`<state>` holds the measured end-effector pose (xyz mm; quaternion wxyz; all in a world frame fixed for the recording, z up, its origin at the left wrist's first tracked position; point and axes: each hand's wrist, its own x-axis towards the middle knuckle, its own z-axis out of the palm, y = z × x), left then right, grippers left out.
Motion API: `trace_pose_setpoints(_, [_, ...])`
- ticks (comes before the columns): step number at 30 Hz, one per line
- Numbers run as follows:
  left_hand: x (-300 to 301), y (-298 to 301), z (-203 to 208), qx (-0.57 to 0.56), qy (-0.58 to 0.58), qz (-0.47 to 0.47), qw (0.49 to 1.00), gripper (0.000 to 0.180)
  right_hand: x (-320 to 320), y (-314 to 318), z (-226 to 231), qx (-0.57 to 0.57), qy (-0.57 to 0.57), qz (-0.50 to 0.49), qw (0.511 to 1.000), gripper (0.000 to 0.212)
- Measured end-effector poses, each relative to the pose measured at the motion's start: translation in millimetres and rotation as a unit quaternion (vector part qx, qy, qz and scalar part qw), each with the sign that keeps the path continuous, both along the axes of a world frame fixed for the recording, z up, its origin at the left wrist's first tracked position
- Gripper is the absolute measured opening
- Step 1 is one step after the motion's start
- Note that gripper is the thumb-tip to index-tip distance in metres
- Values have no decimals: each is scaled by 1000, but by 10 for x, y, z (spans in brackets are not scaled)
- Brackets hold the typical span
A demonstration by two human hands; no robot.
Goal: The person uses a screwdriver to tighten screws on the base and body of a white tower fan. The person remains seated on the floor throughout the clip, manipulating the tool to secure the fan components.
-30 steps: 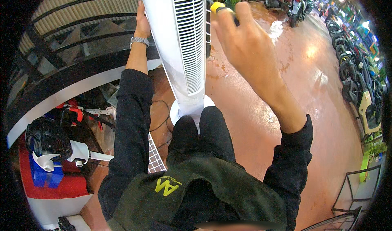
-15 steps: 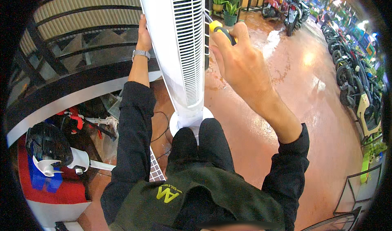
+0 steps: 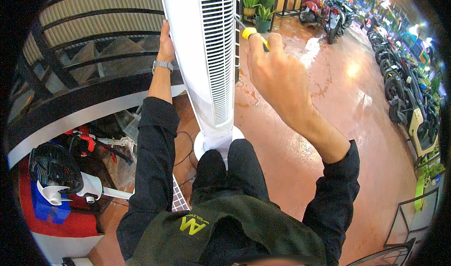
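Observation:
A tall white tower fan (image 3: 188,54) with a slotted grille stands upright between my knees and me, on a round white base (image 3: 199,146). Against its left side rests my left hand (image 3: 166,43), wearing a metal watch; some of its fingers are hidden by the fan's edge. My right hand (image 3: 279,73) is closed round a screwdriver (image 3: 249,32) with a yellow and black handle. Its thin shaft points up and left to the fan's right edge, where the tip cannot be made out.
At the left lies a white pedestal fan (image 3: 91,186) with a dark motor end, beside a blue box (image 3: 47,207) on red. A cable (image 3: 190,144) runs near the tower fan's base. Potted plants (image 3: 263,21) and parked motorcycles (image 3: 336,19) are farther off.
My right hand has shifted slightly down and right with the screwdriver, its wrist turned so less of the handle shows. My left hand stays against the tower fan.

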<state>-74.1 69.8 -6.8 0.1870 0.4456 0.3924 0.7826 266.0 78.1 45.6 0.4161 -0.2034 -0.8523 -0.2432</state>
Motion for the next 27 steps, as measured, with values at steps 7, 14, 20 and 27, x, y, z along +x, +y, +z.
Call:
trace_pose_setpoints(7, [-50,37,25,44,-12,-115,992,68,-138,-129,-11,-56,75,-33,995,22])
trace_pose_setpoints(14, [0,14,28,55,3,-122,991,70,7,-196,225,18,-122,-76,989,12])
trace_pose_setpoints(20, [-80,95,-6,63,17,-105,992,71,101,-189,282,74,-199,-73,974,9])
trace_pose_setpoints(27, [-189,78,-14,61,-7,-124,990,70,-55,-243,182,61,-38,-1,997,10])
